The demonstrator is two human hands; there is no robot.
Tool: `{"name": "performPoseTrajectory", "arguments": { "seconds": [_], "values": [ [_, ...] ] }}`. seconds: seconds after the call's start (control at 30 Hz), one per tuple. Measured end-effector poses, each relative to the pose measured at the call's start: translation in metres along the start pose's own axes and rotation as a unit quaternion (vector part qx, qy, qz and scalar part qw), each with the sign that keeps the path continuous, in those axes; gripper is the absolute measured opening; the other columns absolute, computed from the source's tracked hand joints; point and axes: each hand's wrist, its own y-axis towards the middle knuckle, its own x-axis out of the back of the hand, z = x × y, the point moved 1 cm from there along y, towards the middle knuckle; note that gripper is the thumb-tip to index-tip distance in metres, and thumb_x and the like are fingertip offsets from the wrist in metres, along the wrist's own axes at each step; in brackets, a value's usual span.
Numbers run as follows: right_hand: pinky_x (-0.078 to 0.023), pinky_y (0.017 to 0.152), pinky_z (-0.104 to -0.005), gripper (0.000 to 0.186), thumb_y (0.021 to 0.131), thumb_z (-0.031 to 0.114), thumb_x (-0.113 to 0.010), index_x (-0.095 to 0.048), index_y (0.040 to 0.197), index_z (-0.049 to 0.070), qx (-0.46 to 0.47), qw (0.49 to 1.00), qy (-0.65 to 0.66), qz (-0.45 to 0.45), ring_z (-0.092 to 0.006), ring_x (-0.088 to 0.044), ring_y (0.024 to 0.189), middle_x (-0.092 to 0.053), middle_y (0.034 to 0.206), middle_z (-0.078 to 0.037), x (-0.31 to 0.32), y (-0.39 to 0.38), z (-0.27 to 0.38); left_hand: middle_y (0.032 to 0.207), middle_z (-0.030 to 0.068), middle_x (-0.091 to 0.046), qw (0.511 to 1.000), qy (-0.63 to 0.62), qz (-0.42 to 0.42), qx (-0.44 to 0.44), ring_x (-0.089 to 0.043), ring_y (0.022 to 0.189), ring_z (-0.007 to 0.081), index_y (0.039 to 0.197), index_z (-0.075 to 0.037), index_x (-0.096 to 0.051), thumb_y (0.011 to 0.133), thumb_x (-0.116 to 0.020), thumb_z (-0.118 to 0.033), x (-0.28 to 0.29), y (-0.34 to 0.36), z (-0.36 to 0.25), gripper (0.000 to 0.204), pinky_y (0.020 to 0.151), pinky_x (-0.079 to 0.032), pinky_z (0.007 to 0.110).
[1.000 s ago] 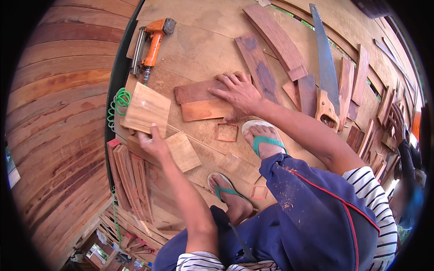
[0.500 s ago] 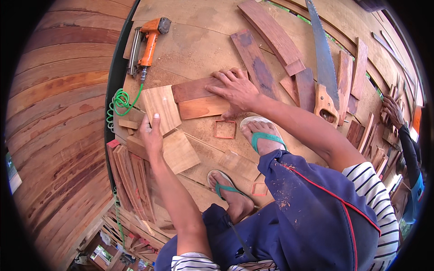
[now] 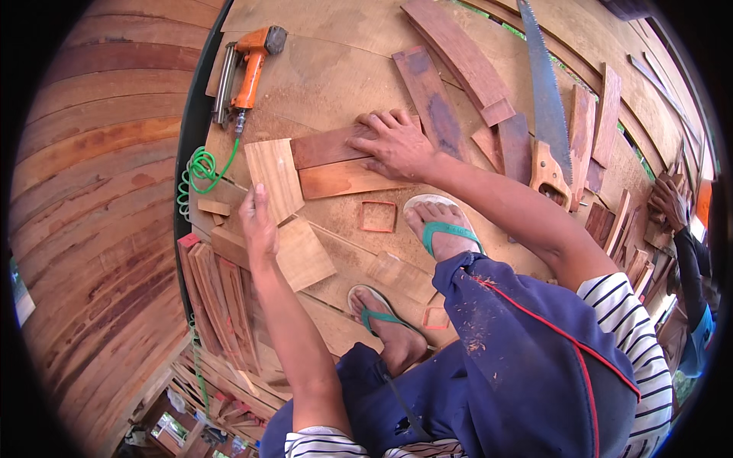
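My left hand (image 3: 259,225) is at the left edge of a square pale wooden board (image 3: 275,178), thumb up against the edge and fingers bent. The board butts against the ends of two strips, a dark red-brown board (image 3: 324,149) above and an orange-brown board (image 3: 343,180) below. My right hand (image 3: 397,145) lies over the right part of these strips, palm down with fingers stretched out, pressing on them. It covers some of their surface. A second pale board (image 3: 305,256) lies just below the first, near my left wrist.
An orange nail gun (image 3: 250,76) with a green coiled hose (image 3: 202,172) lies at upper left. Right of my hand are a dark plank (image 3: 431,99) and a handsaw (image 3: 551,114). My sandalled feet stand close to the work. At far right, another person's hand (image 3: 670,202) handles wood.
My left thumb has slid from the pale board's face to its edge, and the board has turned slightly. My right hand's fingers have drawn in a little.
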Motion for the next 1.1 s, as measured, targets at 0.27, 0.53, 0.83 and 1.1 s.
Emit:
{"name": "performPoseTrajectory", "arguments": {
  "seconds": [0.27,0.53,0.83,1.1],
  "values": [
    [-0.032,0.11,-0.0455,0.055,0.087,0.045,-0.071,-0.058,0.134,0.02,0.07,0.993,-0.033,-0.094,-0.0274,-0.044,0.131,-0.049,0.139,-0.01,0.004,-0.012,-0.007,0.11,0.0028,-0.062,1.0,0.002,0.014,0.003,-0.052,0.104,0.0093,0.12,0.005,-0.061,0.105,-0.056,-0.038,-0.008,0.002,-0.001,0.046,0.097,-0.041,0.029],
    [-0.039,0.1,-0.0393,0.065,0.074,0.045,-0.08,-0.061,0.128,0.012,0.105,0.994,-0.003,0.002,-0.0224,-0.049,0.121,-0.055,0.126,-0.004,0.006,-0.038,0.008,0.105,0.001,-0.06,1.0,-0.011,-0.005,0.018,-0.05,0.101,0.0092,0.113,0.001,-0.062,0.103,-0.059,-0.039,-0.003,0.005,0.006,0.042,0.096,-0.039,0.028],
    [-0.04,0.099,-0.038,0.061,0.076,0.035,-0.078,-0.059,0.129,0.012,0.091,0.996,-0.004,0.019,-0.024,-0.049,0.118,-0.052,0.123,-0.006,-0.003,-0.033,0.013,0.102,0.0011,-0.061,0.999,-0.02,-0.006,0.03,-0.051,0.097,0.0094,0.111,0.001,-0.063,0.1,-0.064,-0.043,-0.002,0.006,0.009,0.045,0.091,-0.041,0.028],
    [-0.041,0.097,-0.0378,0.056,0.074,0.032,-0.08,-0.063,0.122,0.011,0.097,0.995,0.008,-0.011,-0.0228,-0.051,0.115,-0.054,0.119,-0.005,-0.004,-0.032,0.013,0.115,0.0102,-0.067,0.999,-0.004,0.019,0.03,-0.062,0.101,0.0145,0.126,0.005,-0.061,0.094,-0.074,-0.028,-0.006,0.004,0.005,0.049,0.093,-0.049,0.031]
  ]
}}
